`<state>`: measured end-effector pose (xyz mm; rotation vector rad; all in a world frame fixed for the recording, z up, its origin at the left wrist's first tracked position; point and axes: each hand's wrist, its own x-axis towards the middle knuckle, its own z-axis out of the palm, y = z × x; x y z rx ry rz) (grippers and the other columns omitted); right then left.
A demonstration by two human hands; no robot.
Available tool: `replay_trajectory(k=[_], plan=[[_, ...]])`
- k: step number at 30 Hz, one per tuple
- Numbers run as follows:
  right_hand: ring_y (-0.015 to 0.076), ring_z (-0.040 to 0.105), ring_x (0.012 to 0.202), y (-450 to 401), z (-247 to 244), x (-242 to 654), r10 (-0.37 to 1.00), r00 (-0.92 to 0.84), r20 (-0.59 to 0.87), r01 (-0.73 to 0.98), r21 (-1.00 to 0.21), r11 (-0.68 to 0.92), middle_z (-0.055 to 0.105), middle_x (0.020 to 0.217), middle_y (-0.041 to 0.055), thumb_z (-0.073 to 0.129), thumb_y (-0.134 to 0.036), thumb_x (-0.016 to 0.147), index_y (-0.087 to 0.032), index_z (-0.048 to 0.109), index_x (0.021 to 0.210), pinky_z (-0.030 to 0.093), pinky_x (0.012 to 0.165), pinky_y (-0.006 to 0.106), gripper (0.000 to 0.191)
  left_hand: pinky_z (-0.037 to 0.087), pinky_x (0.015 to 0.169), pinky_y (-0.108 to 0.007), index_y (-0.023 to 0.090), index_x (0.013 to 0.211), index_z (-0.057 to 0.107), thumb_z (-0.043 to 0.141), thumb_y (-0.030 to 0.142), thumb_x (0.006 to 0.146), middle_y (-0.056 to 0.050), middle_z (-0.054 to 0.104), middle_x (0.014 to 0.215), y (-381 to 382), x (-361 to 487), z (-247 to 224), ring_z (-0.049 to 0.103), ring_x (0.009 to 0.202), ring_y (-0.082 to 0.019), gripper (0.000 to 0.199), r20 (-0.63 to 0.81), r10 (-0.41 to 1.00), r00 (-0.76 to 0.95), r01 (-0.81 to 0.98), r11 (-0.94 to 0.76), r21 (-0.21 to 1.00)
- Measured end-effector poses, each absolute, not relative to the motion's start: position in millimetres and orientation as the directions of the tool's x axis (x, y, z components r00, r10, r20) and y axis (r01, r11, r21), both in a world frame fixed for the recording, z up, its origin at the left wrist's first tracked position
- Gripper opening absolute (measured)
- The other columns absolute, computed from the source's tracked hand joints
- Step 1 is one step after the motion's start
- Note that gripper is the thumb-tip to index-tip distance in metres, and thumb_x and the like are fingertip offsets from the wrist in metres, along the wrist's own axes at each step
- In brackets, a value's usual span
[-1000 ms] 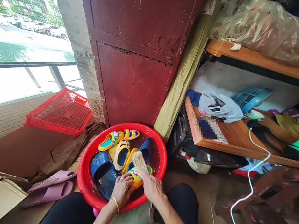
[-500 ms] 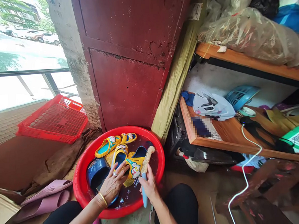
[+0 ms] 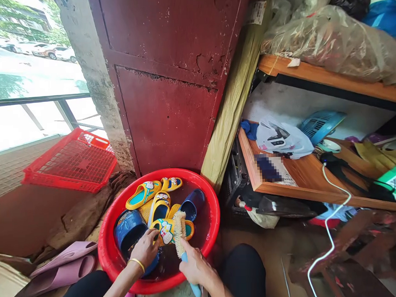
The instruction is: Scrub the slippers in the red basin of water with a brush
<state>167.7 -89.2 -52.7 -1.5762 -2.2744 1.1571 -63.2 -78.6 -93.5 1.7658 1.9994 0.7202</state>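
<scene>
A yellow slipper (image 3: 166,232) with a white cartoon figure on its strap lies sideways over the red basin (image 3: 215,226); my left hand (image 3: 146,250) is closed on its left end. In my right hand (image 3: 195,263) is a scrub brush (image 3: 180,223) with pale bristles and a light blue handle. Its head overlaps the slipper's right part; whether the bristles press on it I cannot tell. Behind lie more yellow slippers (image 3: 143,195), partly stacked. Dark blue slippers (image 3: 194,204) sit in the murky water on both sides.
A pair of pink slippers (image 3: 63,266) rests on the floor left of the basin. A red plastic crate (image 3: 72,160) leans farther back. Behind the basin stands a dark red metal door (image 3: 170,119). To the right are wooden shelves (image 3: 298,185) with bags and a white cable (image 3: 331,234).
The yellow slipper has turned more level, and my left fingers have curled onto its end. The brush has moved left and down, over the slipper, uncovering a blue slipper at the right.
</scene>
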Motion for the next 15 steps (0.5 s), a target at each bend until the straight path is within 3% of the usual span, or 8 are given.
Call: replay_trajectory(k=[5, 7, 11, 15], plan=[[0.0240, 0.066, 0.115, -102.2, -38.9, 179.7, 0.825, -0.501, -0.262, 0.680, -0.709, 0.188, 0.070, 0.127, 0.0101, 0.053, -0.011, 0.071, -0.020, 0.040, 0.155, 0.050, 0.096, 0.030, 0.085, 0.052, 0.064, -0.030, 0.021, 0.089, 0.063, 0.045, 0.031, 0.084, -0.003, 0.071, 0.063, -73.0, -50.8, -86.5, 0.071, 0.062, -0.022, 0.022, -0.147, 0.951, -0.272, 0.570, 0.283, 0.771], [0.0232, 0.068, 0.112, -106.0, -33.6, 182.1, 0.818, -0.526, -0.233, 0.658, -0.721, 0.218, 0.072, 0.123, 0.0086, 0.053, -0.009, 0.069, -0.021, 0.045, 0.152, 0.051, 0.093, 0.027, 0.084, 0.050, 0.059, -0.030, 0.022, 0.086, 0.060, 0.044, 0.035, 0.084, -0.002, 0.072, 0.062, -74.9, -44.9, -86.1, 0.070, 0.059, -0.022, 0.021, -0.169, 0.935, -0.312, 0.486, 0.310, 0.817], [0.0224, 0.071, 0.099, -110.9, -25.7, 187.7, 0.808, -0.518, -0.280, 0.682, -0.706, 0.193, 0.076, 0.109, 0.0059, 0.053, -0.009, 0.067, -0.024, 0.049, 0.150, 0.052, 0.085, 0.026, 0.084, 0.051, 0.059, -0.030, 0.026, 0.095, 0.049, 0.046, 0.039, 0.085, -0.004, 0.077, 0.084, -78.5, -38.4, -90.3, 0.069, 0.056, -0.020, 0.017, -0.121, 0.901, -0.417, 0.353, 0.283, 0.892], [0.0259, 0.070, 0.105, -114.3, -20.4, 201.6, 0.789, -0.510, -0.343, 0.721, -0.671, 0.174, 0.075, 0.114, 0.0055, 0.055, -0.011, 0.063, -0.029, 0.052, 0.147, 0.051, 0.087, 0.029, 0.086, 0.051, 0.063, -0.033, 0.026, 0.084, 0.050, 0.047, 0.055, 0.084, -0.002, 0.072, 0.072, -81.4, -37.6, -92.7, 0.071, 0.066, -0.025, 0.030, -0.122, 0.882, -0.455, 0.419, 0.332, 0.845]])
